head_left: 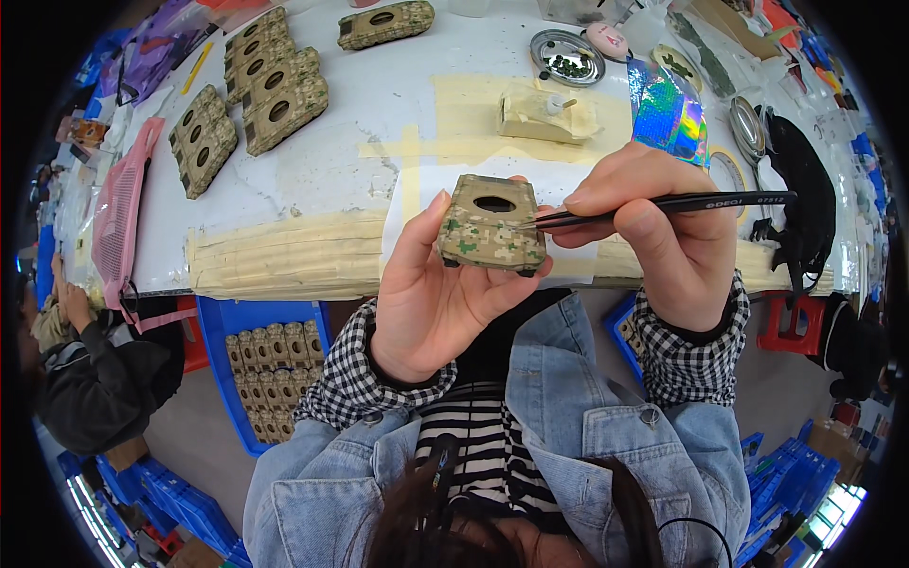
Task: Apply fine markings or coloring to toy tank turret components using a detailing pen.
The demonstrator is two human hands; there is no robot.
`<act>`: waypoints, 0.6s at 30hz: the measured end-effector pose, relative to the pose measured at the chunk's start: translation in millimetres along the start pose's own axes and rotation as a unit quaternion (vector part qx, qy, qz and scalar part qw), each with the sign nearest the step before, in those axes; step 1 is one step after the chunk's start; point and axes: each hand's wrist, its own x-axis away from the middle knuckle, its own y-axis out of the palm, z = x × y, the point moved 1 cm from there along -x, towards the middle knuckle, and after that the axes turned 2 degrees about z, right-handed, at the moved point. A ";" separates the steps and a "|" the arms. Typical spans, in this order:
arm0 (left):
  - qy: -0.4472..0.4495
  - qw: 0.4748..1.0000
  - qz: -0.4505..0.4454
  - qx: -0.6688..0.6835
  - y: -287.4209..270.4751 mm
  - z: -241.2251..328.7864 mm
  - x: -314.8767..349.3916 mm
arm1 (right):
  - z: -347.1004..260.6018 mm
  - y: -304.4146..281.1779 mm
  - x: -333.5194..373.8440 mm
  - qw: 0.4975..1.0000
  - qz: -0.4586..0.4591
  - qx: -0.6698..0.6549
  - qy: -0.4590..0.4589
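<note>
Fingers of the left hand (436,308) cradle a small boxy body in tan, brown and green pixel camouflage (488,222), the thumb along its left side and the others bent beneath and around its right. Closed in a pinch, those of the right hand (677,222) grip slim black tweezers (739,200), whose tips meet the body's face just below its dark oval opening — whether they hold a tiny piece, I cannot tell. Held tilted toward the wearer, the body is above a white sheet of paper (559,178) at the near edge of the white bench (350,104), which is edged with yellowish masking tape (284,260).

Beyond the hands, a round silver metal dish (566,45) contains a scatter of tiny dark green pieces (573,68). A block wrapped in cream tape (530,118) sits in front of it, and a shiny iridescent pouch (668,109) lies to its right. More camouflage bodies (284,99) stand in tight groups toward the bench's far left.

Lower left, below the bench's edge, a rectangular blue plastic crate (216,350) contains packed rows of similar bodies (276,364), oval openings showing. Another blue crate (617,310) — partly hidden by the right sleeve (696,355) — contains similar bodies too.
</note>
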 end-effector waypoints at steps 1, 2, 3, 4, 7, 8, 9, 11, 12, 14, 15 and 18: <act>0.002 1.000 0.001 -0.002 0.1 -0.1 0.0 | 0.4 0.3 0.2 1.000 0.002 -0.003 0.001; 0.003 1.000 0.003 -0.005 -0.1 0.0 0.0 | 0.7 0.2 0.5 1.000 0.000 0.001 0.001; 0.005 1.000 0.005 -0.007 -0.3 0.1 0.1 | 1.0 -0.1 0.8 1.000 -0.002 0.005 0.001; 0.006 1.000 0.008 -0.010 -0.2 0.1 0.2 | 1.2 -0.4 1.1 1.000 -0.003 0.008 0.001; 0.014 1.000 0.013 -0.008 1.5 -1.4 0.5 | 1.5 -1.3 1.0 1.000 -0.008 0.023 -0.005; 0.014 1.000 0.011 -0.009 1.5 -1.3 0.3 | 1.4 -1.1 1.0 1.000 -0.007 0.022 -0.006; 0.013 1.000 0.010 -0.009 1.3 -1.2 0.2 | 1.3 -0.6 0.9 1.000 -0.006 0.020 -0.007; 0.013 1.000 0.008 -0.011 1.4 -1.1 0.2 | 1.1 -0.5 0.9 1.000 -0.006 0.018 -0.009; 0.013 1.000 0.007 -0.011 1.5 -1.1 0.3 | 1.1 -0.8 0.7 1.000 -0.007 0.019 -0.011; 0.013 1.000 0.009 -0.011 1.5 -1.0 0.3 | 1.1 -0.8 0.8 1.000 -0.007 0.017 -0.011; 0.012 1.000 0.010 -0.011 1.5 -0.9 0.4 | 1.1 -0.6 0.9 1.000 -0.006 0.015 -0.009; 0.012 1.000 0.012 -0.011 1.4 -0.8 0.3 | 1.7 -0.3 1.1 1.000 -0.005 0.012 -0.009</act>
